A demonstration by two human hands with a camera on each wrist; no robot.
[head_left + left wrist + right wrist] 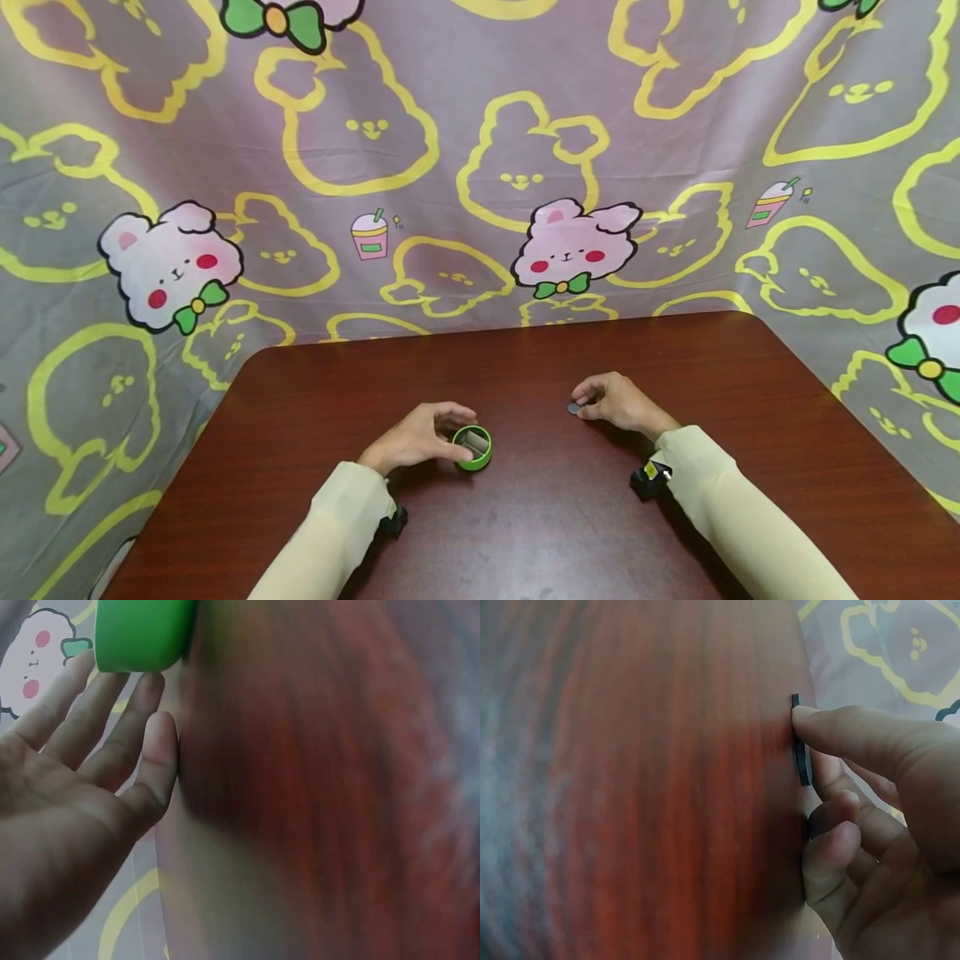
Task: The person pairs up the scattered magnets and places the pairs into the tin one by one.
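My left hand (420, 437) holds a small round green container (486, 460), the thumb at its near rim and the fingers along the far side. The container's top is uncovered, and a grey block-shaped piece (474, 442) sits inside. In the left wrist view, the container's smooth green wall (142, 637) shows above the spread fingers (105, 727). To the right, my right hand (618, 404) pinches a thin dark grey disc (573, 408) close over the table. The right wrist view shows the disc (802, 757) edge-on, with the thumb against it.
Both hands work over a dark reddish-brown wooden table (525, 533) with rounded far corners. A patterned cloth (450, 150) hangs along the back and sides. A black wrist device (651, 479) is strapped by the right sleeve, another (393, 522) by the left.
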